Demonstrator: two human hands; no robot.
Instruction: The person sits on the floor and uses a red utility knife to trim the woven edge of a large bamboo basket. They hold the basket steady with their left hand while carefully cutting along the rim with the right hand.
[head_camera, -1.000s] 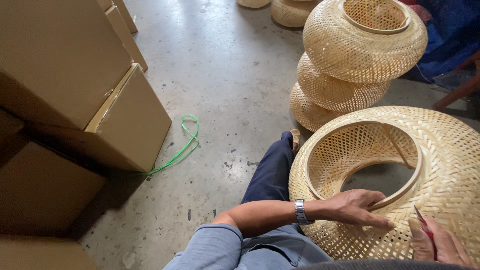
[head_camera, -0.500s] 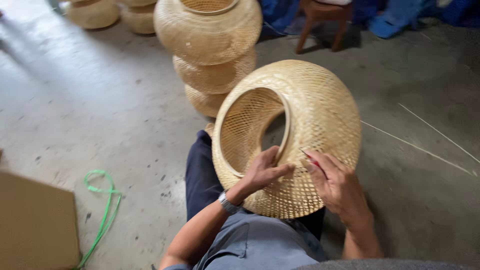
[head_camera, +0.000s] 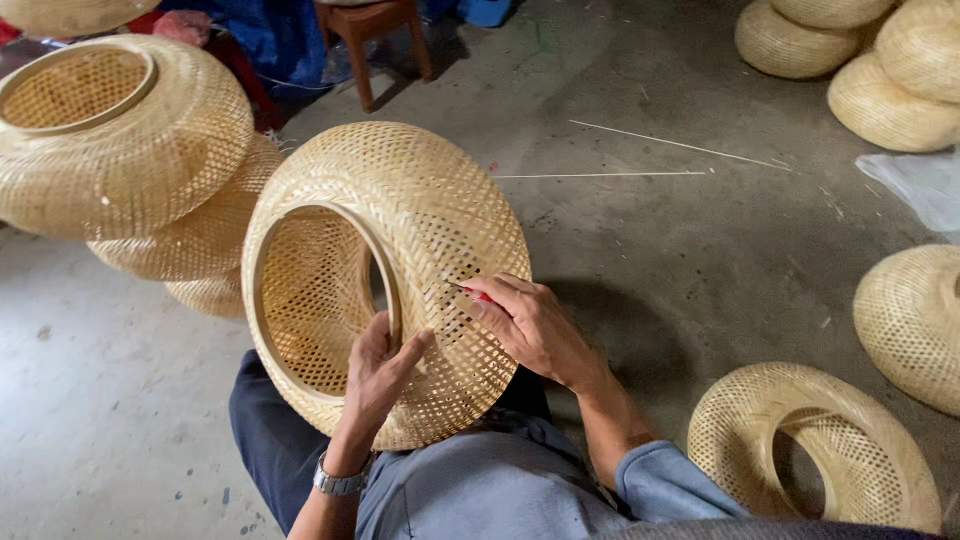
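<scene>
A round woven bamboo shade (head_camera: 420, 215) rests tilted on my lap, its ringed opening facing left. My left hand (head_camera: 378, 372) grips the wooden rim at the lower edge of that opening, fingers curled over it. My right hand (head_camera: 530, 325) lies on the outer weave and pinches a thin red tool (head_camera: 470, 292) whose tip touches the weave. A metal watch (head_camera: 338, 482) sits on my left wrist.
A stack of similar woven shades (head_camera: 120, 150) stands at the left. More shades lie at the lower right (head_camera: 810, 450), the right edge (head_camera: 915, 320) and the top right (head_camera: 880, 70). A wooden stool (head_camera: 375, 30) stands behind. Thin bamboo strips (head_camera: 680, 145) lie on the concrete floor.
The view has swung right, away from the cardboard boxes and green cord. The shade has turned on my lap, and my right hand has moved onto its outer weave with the red tool.
</scene>
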